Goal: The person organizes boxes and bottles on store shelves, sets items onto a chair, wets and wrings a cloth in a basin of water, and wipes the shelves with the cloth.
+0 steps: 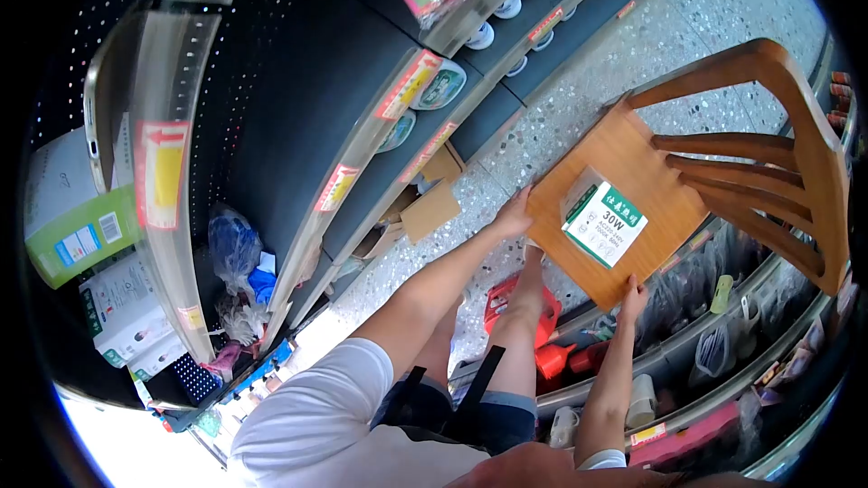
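Observation:
A wooden chair (579, 140) with a slatted backrest stands in front of me, its back toward the right. On its seat lies a white and green box (608, 221) printed "30W", with its side turned up. At the seat's left corner, my left hand (515, 214) is closed on the edge. My right hand (634, 298) grips the near edge of the seat, thumb on top. Fingers under the seat are partly hidden on both hands.
Shelves (298, 81) with price tags run along the left, holding boxes (86, 217) and plastic bags (233, 248). Bagged goods (714, 352) fill the right shelves. A red plastic item (549, 312) is on the speckled floor (579, 81) by my legs. An open carton (430, 208) sits low at left.

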### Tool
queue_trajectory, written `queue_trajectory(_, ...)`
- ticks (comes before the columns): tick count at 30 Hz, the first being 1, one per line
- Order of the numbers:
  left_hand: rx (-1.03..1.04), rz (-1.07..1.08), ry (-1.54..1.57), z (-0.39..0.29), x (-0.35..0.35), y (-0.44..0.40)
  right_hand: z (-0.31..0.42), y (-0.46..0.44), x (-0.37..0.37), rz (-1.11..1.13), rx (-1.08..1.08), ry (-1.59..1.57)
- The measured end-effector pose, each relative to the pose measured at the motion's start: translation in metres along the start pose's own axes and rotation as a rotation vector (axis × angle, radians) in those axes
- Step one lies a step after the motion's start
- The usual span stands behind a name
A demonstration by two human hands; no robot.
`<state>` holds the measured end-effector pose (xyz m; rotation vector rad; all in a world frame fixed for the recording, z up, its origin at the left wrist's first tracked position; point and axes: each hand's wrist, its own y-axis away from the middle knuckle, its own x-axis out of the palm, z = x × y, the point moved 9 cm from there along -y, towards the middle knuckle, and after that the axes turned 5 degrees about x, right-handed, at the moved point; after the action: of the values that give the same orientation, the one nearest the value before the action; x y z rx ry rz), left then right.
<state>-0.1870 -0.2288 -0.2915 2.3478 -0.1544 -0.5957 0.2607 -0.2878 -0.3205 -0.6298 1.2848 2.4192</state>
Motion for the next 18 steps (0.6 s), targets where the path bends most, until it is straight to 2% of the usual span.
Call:
queue_trajectory(3, -0.018, 0.032, 0.028, -0.006, -0.003, 0.006, -0.002, 0.002, -0.003, -0.045, -0.05, 0.062)
queue_trajectory(7, 0.077, -0.017, 0.039, -0.007, -0.01, 0.014, 0.002, 0.009, 0.004, -0.093, -0.088, 0.017)
queue_trajectory(10, 0.132, -0.131, -0.006, 0.004, -0.017, 0.036, 0.028, 0.048, 0.004, -0.518, -0.318, 0.371)
queue_trajectory(12, 0.14, -0.176, 0.02, 0.011, -0.028, 0.061, 0.053, 0.089, 0.019, -0.584, -0.474, 0.391)
queue_trajectory(16, 0.102, -0.15, 0.066, 0.065, -0.036, 0.101, 0.066, 0.158, 0.072, -0.525, -0.661, 0.35)
queue_trajectory(18, 0.127, -0.162, 0.032, 0.09, -0.041, 0.118, 0.058, 0.183, 0.103, -0.436, -0.654, 0.221)
